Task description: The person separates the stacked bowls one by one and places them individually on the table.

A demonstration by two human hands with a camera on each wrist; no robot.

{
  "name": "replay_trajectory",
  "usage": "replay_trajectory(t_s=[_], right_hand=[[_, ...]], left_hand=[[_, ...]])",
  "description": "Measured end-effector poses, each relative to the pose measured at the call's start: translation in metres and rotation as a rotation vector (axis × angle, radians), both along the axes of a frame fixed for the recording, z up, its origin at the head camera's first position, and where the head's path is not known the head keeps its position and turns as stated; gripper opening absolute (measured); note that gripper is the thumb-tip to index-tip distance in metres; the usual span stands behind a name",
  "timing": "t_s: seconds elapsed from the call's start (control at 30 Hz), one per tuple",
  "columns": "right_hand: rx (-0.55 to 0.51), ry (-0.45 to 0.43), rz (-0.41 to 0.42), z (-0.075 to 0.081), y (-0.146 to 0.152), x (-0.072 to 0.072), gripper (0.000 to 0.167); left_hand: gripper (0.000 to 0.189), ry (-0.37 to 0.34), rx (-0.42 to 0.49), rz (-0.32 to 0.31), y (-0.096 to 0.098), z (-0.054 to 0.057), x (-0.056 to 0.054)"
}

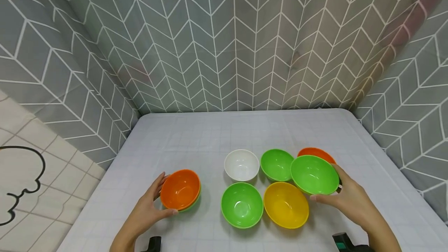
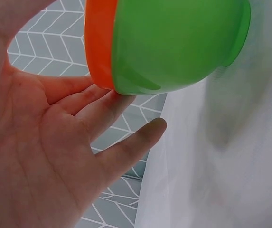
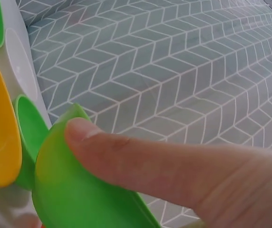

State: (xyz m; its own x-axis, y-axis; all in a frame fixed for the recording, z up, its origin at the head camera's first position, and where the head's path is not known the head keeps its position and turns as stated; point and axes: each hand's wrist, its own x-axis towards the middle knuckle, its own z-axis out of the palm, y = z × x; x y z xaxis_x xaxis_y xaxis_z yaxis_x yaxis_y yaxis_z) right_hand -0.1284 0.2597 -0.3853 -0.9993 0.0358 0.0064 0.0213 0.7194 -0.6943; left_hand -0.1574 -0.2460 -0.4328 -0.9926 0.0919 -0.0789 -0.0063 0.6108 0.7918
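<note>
At the left of the head view, an orange bowl sits nested in a green bowl. My left hand holds this pair from the left side, thumb at the near rim, other fingers at the far side. On the right, my right hand grips a tilted green bowl by its right side, the thumb along its rim. That bowl overlaps another orange bowl behind it and the edge of a yellow bowl.
Between the hands stand a white bowl, a green bowl at the back and another green bowl in front. All are on a white-covered table. Grey patterned curtains close in the back and sides.
</note>
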Motion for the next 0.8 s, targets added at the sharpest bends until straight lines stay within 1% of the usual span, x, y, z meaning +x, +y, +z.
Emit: replay_trajectory(t_s=[0.2,0.37,0.47,0.57,0.7,0.8], right_hand=[[-0.006,0.001,-0.013,-0.005,0.006,0.006,0.108],[-0.021,0.001,-0.029,-0.012,0.012,0.016,0.101],[-0.007,0.020,-0.035,-0.017,0.017,0.022,0.099],[0.021,-0.007,-0.044,-0.020,0.021,0.026,0.100],[0.038,-0.022,-0.031,-0.028,0.026,0.030,0.101],[0.040,0.002,-0.014,-0.033,0.029,0.034,0.099]], left_hand=[[0.118,-0.001,-0.009,0.004,0.000,0.001,0.000],[0.119,-0.004,-0.012,0.003,0.001,0.002,0.001],[0.118,0.003,-0.015,0.000,0.001,0.001,0.001],[0.118,0.011,-0.021,-0.003,0.000,0.000,0.001],[0.118,0.013,-0.017,-0.004,0.000,0.000,0.001],[0.118,0.007,-0.016,-0.002,0.000,-0.001,0.001]])
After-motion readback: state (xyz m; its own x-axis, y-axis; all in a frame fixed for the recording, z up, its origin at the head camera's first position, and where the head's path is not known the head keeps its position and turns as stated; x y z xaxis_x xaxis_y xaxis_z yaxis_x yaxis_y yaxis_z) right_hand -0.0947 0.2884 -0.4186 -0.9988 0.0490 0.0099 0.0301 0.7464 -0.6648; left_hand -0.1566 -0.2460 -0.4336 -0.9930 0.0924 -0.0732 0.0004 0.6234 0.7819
